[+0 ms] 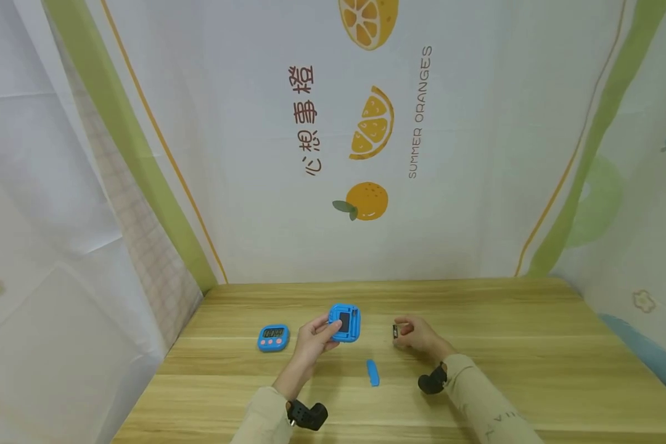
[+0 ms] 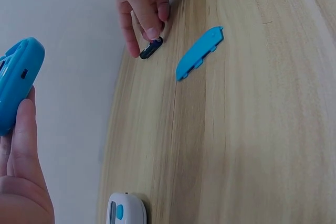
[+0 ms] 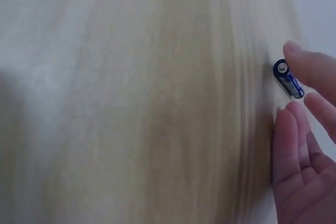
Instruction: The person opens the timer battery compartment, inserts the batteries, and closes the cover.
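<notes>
My left hand (image 1: 315, 338) grips a blue digital timer (image 1: 353, 331), its back turned up with the thumb across it. A long battery slot lies uncovered along one side. To the right, my right hand (image 1: 416, 335) pinches a small dark battery (image 1: 396, 332) between thumb and fingertips, close above the table. The right wrist view shows the end of this battery (image 3: 283, 68) beside the thumb. Between the hands lies a narrow blue battery cover (image 1: 373, 372), its small tabs visible in the left wrist view.
A second timer (image 1: 273, 338) lies left of my left hand, display up, with pink buttons. Everything rests on a wood-grain table (image 1: 522, 357). Behind it hangs a white curtain (image 1: 455, 234) printed with oranges. Each wrist wears a black camera mount (image 1: 308, 415).
</notes>
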The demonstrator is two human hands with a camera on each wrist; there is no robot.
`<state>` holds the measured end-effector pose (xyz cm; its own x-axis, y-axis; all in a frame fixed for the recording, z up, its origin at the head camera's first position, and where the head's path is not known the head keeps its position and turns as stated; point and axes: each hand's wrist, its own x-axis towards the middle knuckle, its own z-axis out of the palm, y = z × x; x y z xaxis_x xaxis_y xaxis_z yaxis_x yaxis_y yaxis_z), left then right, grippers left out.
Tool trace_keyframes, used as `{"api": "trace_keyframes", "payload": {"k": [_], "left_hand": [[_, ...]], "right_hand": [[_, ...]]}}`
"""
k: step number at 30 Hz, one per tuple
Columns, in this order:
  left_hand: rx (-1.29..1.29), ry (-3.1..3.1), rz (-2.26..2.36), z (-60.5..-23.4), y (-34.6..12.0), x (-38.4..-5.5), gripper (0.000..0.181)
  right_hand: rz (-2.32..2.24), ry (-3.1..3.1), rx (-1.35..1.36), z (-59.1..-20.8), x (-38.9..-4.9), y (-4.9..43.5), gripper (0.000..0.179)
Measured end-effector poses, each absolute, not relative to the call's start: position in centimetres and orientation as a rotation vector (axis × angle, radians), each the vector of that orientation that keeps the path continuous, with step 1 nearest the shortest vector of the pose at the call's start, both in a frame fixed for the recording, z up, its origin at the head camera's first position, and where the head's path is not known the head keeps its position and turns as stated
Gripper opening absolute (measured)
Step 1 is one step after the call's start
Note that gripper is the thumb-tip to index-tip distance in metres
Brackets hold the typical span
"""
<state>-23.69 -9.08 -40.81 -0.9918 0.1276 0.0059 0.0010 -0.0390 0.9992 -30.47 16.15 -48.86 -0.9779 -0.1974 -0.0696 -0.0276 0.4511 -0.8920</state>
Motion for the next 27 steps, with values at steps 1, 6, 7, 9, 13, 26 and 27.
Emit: {"api": "trace_keyframes", "payload": {"k": [1,6,7,9,13,26,27], "left_hand": [[0.14,2.112,2.199,-40.8,-9.1,-23.7,0.049],[0.136,2.108,2.197,-40.7,-9.1,-23.5,0.049],[0.135,2.108,2.195,-40.7,-9.1,-23.5,0.049],[0.135,2.111,2.189,-40.7,-9.1,-23.4,0.049],[0.139,2.119,2.183,-41.0,-9.2,-23.7,0.05],[0.092,2.121,2.216,-43.5,-9.2,-25.2,0.058],[0.089,2.125,2.218,-43.5,-9.1,-25.2,0.057]], "right_hand": [[-1.537,2.548,-0.194,-48.8,-30.4,16.1,0.052],[-1.502,2.584,-0.194,-48.9,-30.5,16.0,0.047],[-1.5,2.588,-0.197,-49.0,-30.5,16.1,0.047],[-1.494,2.601,-0.196,-49.2,-30.6,16.1,0.046],[-1.492,2.606,-0.184,-49.3,-30.6,16.1,0.045],[-1.614,2.383,-0.462,-47.4,-29.9,16.1,0.054],[-1.627,2.372,-0.493,-47.0,-29.8,15.9,0.054]]}}
